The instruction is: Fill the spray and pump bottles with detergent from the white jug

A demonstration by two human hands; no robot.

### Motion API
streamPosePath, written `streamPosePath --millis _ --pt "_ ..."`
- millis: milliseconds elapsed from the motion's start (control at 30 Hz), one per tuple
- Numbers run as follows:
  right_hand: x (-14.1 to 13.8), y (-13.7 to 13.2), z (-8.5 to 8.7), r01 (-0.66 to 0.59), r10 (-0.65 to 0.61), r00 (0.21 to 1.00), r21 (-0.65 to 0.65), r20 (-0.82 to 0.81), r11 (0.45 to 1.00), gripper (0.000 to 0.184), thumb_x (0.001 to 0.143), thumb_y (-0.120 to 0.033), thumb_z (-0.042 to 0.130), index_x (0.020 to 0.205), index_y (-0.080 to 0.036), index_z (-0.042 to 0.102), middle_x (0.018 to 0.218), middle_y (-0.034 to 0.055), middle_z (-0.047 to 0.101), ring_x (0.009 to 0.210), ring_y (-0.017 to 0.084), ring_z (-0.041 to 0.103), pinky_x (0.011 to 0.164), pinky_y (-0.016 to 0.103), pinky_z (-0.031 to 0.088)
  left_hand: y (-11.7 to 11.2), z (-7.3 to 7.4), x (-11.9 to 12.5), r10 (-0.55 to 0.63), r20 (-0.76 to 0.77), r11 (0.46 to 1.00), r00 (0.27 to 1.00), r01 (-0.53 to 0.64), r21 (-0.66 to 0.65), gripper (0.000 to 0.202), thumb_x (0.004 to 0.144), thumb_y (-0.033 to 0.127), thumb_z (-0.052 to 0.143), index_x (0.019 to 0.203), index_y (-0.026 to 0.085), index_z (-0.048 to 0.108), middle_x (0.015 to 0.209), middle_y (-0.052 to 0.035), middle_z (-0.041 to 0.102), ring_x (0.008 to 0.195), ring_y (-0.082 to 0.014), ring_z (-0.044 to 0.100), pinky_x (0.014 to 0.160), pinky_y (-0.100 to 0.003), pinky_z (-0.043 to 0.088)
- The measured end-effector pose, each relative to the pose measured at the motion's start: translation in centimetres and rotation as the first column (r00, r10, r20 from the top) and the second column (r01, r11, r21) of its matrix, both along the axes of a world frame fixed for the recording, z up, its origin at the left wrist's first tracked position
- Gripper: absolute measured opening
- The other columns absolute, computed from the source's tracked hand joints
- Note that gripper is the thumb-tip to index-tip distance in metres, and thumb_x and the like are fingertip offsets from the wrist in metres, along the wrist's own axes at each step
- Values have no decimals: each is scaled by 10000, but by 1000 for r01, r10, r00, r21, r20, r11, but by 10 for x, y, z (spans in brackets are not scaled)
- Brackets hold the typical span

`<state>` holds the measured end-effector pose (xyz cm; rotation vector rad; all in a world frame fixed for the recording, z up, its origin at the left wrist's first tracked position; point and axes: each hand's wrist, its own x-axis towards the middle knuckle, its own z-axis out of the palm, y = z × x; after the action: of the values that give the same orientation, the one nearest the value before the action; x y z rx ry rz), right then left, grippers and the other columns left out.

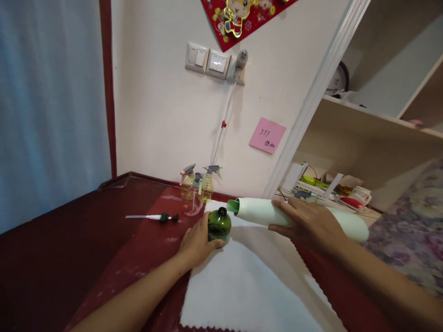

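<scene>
The left hand (195, 242) hugs a round, see-through green bottle (219, 225) on the white cloth (242, 286), hiding its side. The right hand (308, 222) grips a long pale-green bottle (258, 212), tipped sideways; its insides are hidden.

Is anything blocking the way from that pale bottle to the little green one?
Nothing visible: the right hand holds the pale bottle with its mouth by the neck of the green bottle; three spray bottles stand farther back.
</scene>
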<state>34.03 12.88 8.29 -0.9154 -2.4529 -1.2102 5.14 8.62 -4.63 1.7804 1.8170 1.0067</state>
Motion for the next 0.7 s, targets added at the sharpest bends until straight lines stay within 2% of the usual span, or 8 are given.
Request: streamPosePath --millis 233,400,467,533,600,700 --pt "4 3 -9 -30 4 988 -171 -152 985 423 913 -573 646 1144 -218 631 932 88 728 736 261 705 547 311 370 2 -2 0 8 -10 1000 1000 -8 -6 761 766 381 731 1426 202 396 1483 -197 570 1365 -395 529 1075 -581 396" --pt "2 12 -14 -39 -56 928 -243 -369 969 465 853 -573 705 1169 -243 621 960 62 765 784 268 732 587 317 456 1 0 0 -5 0 1000 1000 5 -10 776 775 362 719 1453 218 370 1482 -171 577 1353 -363 546 1066 -525 423" --pt "1 17 -14 -55 -112 854 -302 -508 952 470 818 -595 716 1139 -260 641 926 44 775 763 265 728 582 315 461 0 1 0 -1 12 1000 1000 1 -11 795 771 355 723 1467 222 362 1483 -164 578 1368 -362 534 1073 -507 423" --pt "0 23 -12 -84 -194 738 -373 -646 924 485 778 -624 727 1104 -270 663 890 35 775 753 272 721 584 320 461 0 2 0 8 28 1000 1000 -8 -7 810 763 351 733 1475 226 367 1494 -164 570 1391 -369 514 1083 -496 419" --pt "-2 29 -12 -125 -259 601 -409 -756 904 504 732 -636 752 1077 -276 677 893 36 770 777 283 713 623 341 475 0 1 0 16 39 1000 999 -15 -6 816 752 350 746 1473 240 381 1501 -157 566 1398 -376 507 1089 -495 417" --pt "-5 40 -19 -218 -274 369 -369 -888 903 520 658 -617 812 1028 -273 690 951 44 756 846 297 693 705 382 491 3 -1 -1 17 39 1000 999 -17 -4 819 744 346 751 1472 257 387 1500 -143 571 1394 -376 512 1099 -500 412"
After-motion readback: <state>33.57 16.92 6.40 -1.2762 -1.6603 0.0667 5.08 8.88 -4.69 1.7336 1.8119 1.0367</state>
